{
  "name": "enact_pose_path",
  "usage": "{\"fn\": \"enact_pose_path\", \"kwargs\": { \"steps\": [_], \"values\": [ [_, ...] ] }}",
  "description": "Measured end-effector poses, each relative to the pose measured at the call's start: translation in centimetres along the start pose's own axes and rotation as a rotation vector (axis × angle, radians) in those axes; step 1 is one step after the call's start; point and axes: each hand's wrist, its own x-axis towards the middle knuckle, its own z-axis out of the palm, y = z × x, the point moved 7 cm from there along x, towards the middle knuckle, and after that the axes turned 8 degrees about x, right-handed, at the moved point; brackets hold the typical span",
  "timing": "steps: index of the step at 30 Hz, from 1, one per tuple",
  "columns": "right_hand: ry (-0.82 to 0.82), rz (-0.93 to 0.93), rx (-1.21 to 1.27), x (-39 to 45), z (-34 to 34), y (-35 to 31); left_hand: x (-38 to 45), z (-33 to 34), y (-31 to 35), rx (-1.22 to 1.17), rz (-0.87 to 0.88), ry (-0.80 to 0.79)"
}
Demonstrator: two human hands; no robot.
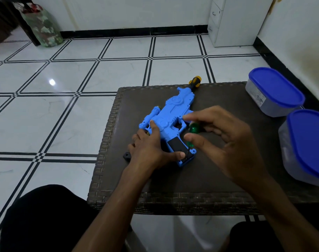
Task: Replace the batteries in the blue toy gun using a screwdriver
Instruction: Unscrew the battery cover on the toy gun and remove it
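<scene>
Head view: right hand (222, 137) pinching green screwdriver (193, 130), driving grip screw on blue toy gun (170, 122).
Left hand (151, 148) is pressing gun flat, fingers straight; keeping tip vertical, seated.

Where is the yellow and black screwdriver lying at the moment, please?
In the head view, the yellow and black screwdriver lies at the far edge of the dark table, just beyond the blue toy gun.

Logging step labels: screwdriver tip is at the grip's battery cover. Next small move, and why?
Probably turn the green screwdriver in place with the right hand. Its tip sits at the lower end of the black cover on the blue toy gun, and the left hand already pins the gun to the table. Loosening or tightening is unclear.
</scene>
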Motion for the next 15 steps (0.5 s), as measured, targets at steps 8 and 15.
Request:
{"fn": "enact_pose_path", "kwargs": {
  "steps": [8, 15],
  "values": [
    [-0.075, -0.005, 0.037, -0.06, 0.22, -0.20, 0.06, -0.04, 0.06, 0.011, 0.000, 0.006],
    [-0.028, 0.007, 0.061, 0.20, 0.03, -0.10, -0.09, -0.04, 0.05, 0.011, -0.003, -0.002]
  ]
}}
